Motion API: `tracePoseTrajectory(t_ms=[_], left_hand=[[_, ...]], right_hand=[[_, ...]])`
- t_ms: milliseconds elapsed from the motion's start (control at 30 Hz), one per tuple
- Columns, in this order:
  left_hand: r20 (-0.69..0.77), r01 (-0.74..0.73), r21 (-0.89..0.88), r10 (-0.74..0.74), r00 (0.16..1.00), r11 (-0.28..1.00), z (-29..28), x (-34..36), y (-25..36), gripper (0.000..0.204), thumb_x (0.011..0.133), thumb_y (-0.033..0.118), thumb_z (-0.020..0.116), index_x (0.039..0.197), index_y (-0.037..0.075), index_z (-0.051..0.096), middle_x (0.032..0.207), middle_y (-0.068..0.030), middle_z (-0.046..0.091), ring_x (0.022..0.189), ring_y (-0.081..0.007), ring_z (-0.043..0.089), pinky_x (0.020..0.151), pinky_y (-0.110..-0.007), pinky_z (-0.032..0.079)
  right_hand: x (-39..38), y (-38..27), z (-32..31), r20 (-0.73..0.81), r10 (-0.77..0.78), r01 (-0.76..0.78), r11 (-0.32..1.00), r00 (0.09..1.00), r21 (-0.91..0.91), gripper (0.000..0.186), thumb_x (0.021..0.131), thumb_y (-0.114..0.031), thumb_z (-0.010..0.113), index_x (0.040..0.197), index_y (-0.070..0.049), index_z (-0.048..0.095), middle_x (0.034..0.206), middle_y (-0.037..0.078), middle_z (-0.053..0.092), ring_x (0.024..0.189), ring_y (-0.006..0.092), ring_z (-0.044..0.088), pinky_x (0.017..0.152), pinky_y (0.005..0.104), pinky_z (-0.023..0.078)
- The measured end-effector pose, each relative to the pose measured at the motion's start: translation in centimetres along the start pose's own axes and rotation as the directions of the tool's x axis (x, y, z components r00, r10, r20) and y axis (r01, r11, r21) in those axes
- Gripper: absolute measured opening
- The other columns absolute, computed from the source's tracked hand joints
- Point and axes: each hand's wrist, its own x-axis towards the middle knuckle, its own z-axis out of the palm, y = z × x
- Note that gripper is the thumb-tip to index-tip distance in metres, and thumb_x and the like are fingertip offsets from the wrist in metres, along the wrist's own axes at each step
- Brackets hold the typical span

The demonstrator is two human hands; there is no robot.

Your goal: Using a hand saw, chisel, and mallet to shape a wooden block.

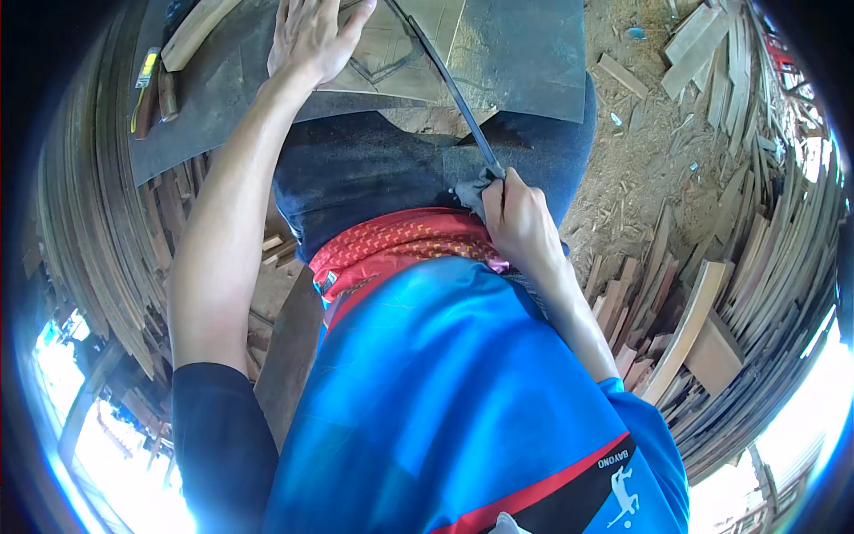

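At the top, my left hand (pixel 311 40) lies spread on a worn board (pixel 409 71), fingertips partly cut off by the frame's edge, its thumb near a long, thin, dark metal bar (pixel 445 76). My right hand (pixel 516 214) is closed round the bar's lower end, where a grey cloth (pixel 471 198) is wrapped. The bar runs diagonally up past the board. The board rests on a grey sheet (pixel 534 62) over my lap in dark trousers. On the sheet's left part are a curved wood piece (pixel 196 31), a yellow tool (pixel 145 71) and a brown handle-like piece (pixel 167 98).
Long wooden strips are stacked at the left (pixel 98 205) and right (pixel 774 294). Short offcuts (pixel 694 44) and shavings lie on the dirt floor (pixel 623 160) to the right. A grey plank (pixel 294 356) is under me, beside my left arm.
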Motion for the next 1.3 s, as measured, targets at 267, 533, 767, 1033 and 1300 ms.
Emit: tracePoseTrajectory(t_ms=[267, 533, 767, 1033, 1300], left_hand=[[-0.009, -0.081, -0.019, 0.081, 0.997, 0.997, 0.4, -0.2, 0.0, 0.044, 0.1, 0.038, 0.056, 0.131, 0.006, 0.056, 0.135, -0.0151, 0.055, 0.13, -0.0356, 0.047, 0.111, -0.048, 0.037], [-0.086, -0.136, 0.022, 0.137, 0.987, 0.99, 3.1, -0.2, -3.0, 0.054, 0.101, 0.057, 0.048, 0.138, 0.017, 0.056, 0.14, -0.0085, 0.055, 0.135, -0.0295, 0.046, 0.121, -0.049, 0.024], [-0.097, -0.104, 0.017, 0.105, 0.99, 0.994, 3.7, 0.3, -2.3, 0.055, 0.101, 0.056, 0.049, 0.139, 0.017, 0.054, 0.142, -0.0083, 0.054, 0.139, -0.0295, 0.044, 0.124, -0.053, 0.019], [-0.138, -0.126, 0.036, 0.13, 0.982, 0.991, 3.4, 0.2, -2.2, 0.052, 0.1, 0.054, 0.053, 0.134, 0.014, 0.058, 0.134, -0.0092, 0.059, 0.131, -0.0294, 0.051, 0.119, -0.049, 0.027], [-0.138, -0.135, 0.055, 0.141, 0.98, 0.989, 3.3, 0.2, -2.6, 0.053, 0.101, 0.055, 0.052, 0.134, 0.015, 0.059, 0.134, -0.0099, 0.059, 0.129, -0.0294, 0.052, 0.117, -0.046, 0.03]], right_hand=[[-0.4, 0.5, -0.4, -0.046, 0.023, -0.029, 0.992, 0.999, -0.123, 0.026, 0.099, -0.019, 0.054, 0.088, 0.004, 0.049, 0.069, 0.032, 0.062, 0.067, 0.0504, 0.063, 0.062, 0.057, 0.051], [-0.9, 0.4, -1.5, -0.082, -0.076, 0.055, 0.973, 0.994, -0.224, 0.023, 0.098, -0.02, 0.055, 0.089, -0.001, 0.047, 0.071, 0.025, 0.064, 0.063, 0.0447, 0.064, 0.057, 0.0527, 0.052], [0.0, -0.1, -3.5, -0.156, -0.107, 0.053, 0.948, 0.982, -0.314, 0.048, 0.095, -0.021, 0.062, 0.137, -0.004, 0.046, 0.073, 0.022, 0.064, 0.059, 0.0425, 0.062, 0.055, 0.0509, 0.051], [0.2, 0.0, -4.0, -0.047, -0.143, 0.103, 0.872, 0.989, -0.479, 0.075, 0.092, -0.023, 0.063, 0.159, -0.012, 0.03, 0.075, 0.013, 0.061, 0.059, 0.0305, 0.066, 0.053, 0.046, 0.055], [-0.1, 0.1, -3.1, -0.13, -0.195, 0.131, 0.912, 0.972, -0.39, 0.04, 0.097, -0.026, 0.06, 0.128, -0.001, 0.05, 0.074, 0.016, 0.062, 0.061, 0.0335, 0.066, 0.053, 0.0474, 0.054]])
